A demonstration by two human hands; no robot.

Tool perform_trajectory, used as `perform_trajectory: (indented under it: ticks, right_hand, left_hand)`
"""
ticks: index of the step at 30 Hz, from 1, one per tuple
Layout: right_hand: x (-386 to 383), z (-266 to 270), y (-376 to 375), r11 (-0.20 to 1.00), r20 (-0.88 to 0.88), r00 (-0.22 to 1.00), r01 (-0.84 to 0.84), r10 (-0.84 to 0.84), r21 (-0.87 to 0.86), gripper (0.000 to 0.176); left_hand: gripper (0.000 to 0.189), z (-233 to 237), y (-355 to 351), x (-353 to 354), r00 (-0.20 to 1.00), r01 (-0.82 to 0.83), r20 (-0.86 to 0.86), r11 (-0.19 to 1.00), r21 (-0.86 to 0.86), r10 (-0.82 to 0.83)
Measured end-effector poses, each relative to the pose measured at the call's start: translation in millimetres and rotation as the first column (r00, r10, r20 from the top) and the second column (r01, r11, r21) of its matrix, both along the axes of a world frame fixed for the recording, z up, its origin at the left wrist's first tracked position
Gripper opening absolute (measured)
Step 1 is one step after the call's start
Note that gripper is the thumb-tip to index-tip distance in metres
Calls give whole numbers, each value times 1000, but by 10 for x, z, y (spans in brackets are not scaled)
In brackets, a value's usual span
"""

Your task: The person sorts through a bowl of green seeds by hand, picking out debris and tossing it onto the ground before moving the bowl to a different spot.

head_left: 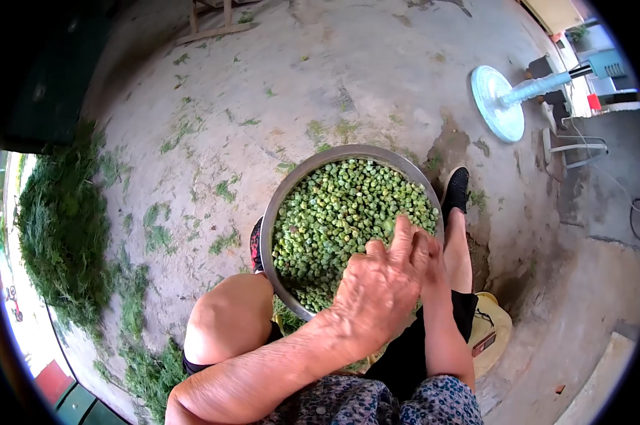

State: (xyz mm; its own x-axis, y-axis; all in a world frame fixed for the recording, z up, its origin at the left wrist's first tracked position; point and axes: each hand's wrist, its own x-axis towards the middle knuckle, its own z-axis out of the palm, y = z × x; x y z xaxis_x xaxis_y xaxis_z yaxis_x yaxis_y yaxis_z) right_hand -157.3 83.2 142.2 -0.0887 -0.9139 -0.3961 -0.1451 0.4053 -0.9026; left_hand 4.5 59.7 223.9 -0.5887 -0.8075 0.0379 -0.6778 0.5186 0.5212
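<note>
A wide metal basin [277, 164] sits between my knees, heaped with small, round, green cone-like fruits [348, 212]. My left hand [380, 287] reaches across from the left, over the basin's lower right side. Its fingers are bent and drawn together, close above the fruits. A blurred green piece [388, 225] shows beside the left fingertips. My right hand [431, 258] is up against the left one near the right rim, its fingers mostly hidden behind the left hand. I cannot tell what the fingers hold between them.
A big heap of feathery green sprigs [61, 227] lies at the left, with loose bits scattered over the concrete floor [263, 92]. At the upper right stands a light blue round fan base [490, 103]. A pale yellow bag-like item [500, 322] rests by my right leg. A wooden frame [217, 32] stands at the back.
</note>
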Motion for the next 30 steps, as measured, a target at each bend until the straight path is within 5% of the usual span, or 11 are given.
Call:
perform_trajectory:
  ticks: [2, 5, 11, 14, 17, 20, 23, 25, 26, 28, 30]
  right_hand:
    - [-58, 239, 248, 996, 199, 980, 6, -24, 92, 14]
    - [-160, 281, 521, 1000, 468, 884, -9, 15, -15, 18]
    - [-287, 362, 555, 996, 584, 811, -27, -28, 86, 22]
    - [-346, 450, 447, 956, 332, 921, -260, 203, 139, 19]
    - [-568, 259, 278, 813, -18, 827, -549, 563, 194, 14]
    - [-734, 89, 17, 834, 114, 932, -358, 343, 419, 11]
    - [-951, -119, -446, 946, 143, 959, -267, 244, 182, 16]
    - [-889, -90, -831, 996, 316, 948, 70, -48, -58, 22]
    - [-791, -9, -1038, 942, 425, 876, 310, -229, -130, 24]
    - [-914, -124, -1281, 893, 704, 687, 414, -179, -176, 28]
    - [-863, -262, -1336, 911, 483, 823, 396, -297, -114, 27]
  left_hand:
    - [55, -42, 72, -15, 989, 38, -145, 997, 66, -28]
    - [48, -85, 177, -97, 984, 97, -166, 979, 180, -67]
    - [35, -126, 213, -149, 975, 171, -176, 967, 187, -138]
    - [32, -118, 206, -128, 984, 172, -72, 974, 149, -162]
    - [26, -98, 192, -133, 965, 194, 144, 966, 172, -220]
    - [19, -180, 219, -121, 958, 212, 161, 966, 146, -235]
    - [13, -260, 263, -132, 960, 238, 125, 966, 105, -250]
    - [12, -290, 292, -152, 951, 259, 145, 960, 105, -272]
    - [11, -301, 305, -165, 944, 270, 166, 957, 110, -285]
    - [11, -303, 327, -190, 935, 279, 189, 952, 130, -300]
    - [11, -292, 315, -204, 936, 269, 192, 950, 156, -296]
